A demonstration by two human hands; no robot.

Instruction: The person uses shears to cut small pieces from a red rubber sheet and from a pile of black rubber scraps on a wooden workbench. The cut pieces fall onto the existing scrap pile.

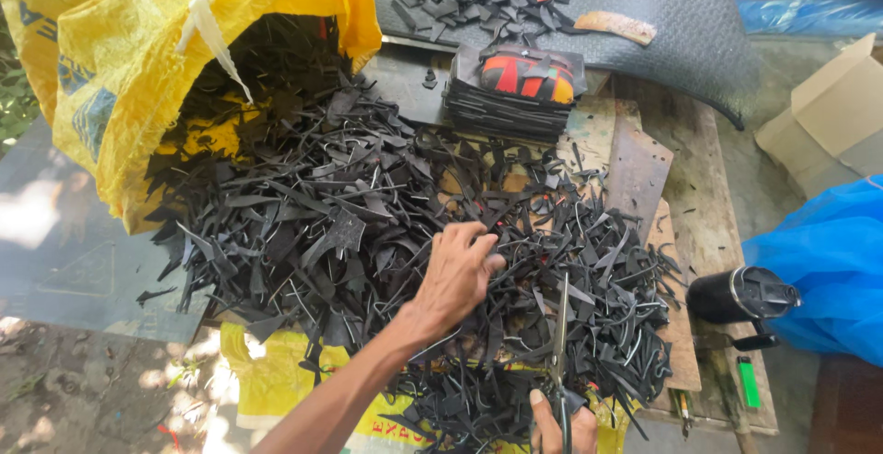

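A person's left hand (457, 275) reaches in from the 7 o'clock edge and rests palm down near the centre, on a wide heap of black scraps (386, 233). Its fingers are loosely curled with the tips pressed into the strips; whether they have pinched any one piece cannot be told.

At 6 o'clock, the right hand (556, 426) shows only partly at the bottom edge. Its fingers are closed around the handles of a pair of scissors (560, 344), whose blades point up toward 12 o'clock over the heap and lie close together.

The heap spills from the open mouth of a yellow woven sack (110, 86) lying on its side at 10 o'clock. At 12 o'clock, just past the heap, stands a neat stack of flat black cut pieces (510, 104) topped with red and orange ones. Behind it, more scraps lie on a dark textured mat (662, 12).

At 3 o'clock sits a black flask (740, 296) beside blue plastic sheeting (828, 261), with a green lighter (748, 380) just below at 4 o'clock. A cardboard box (832, 109) stands at 2 o'clock.
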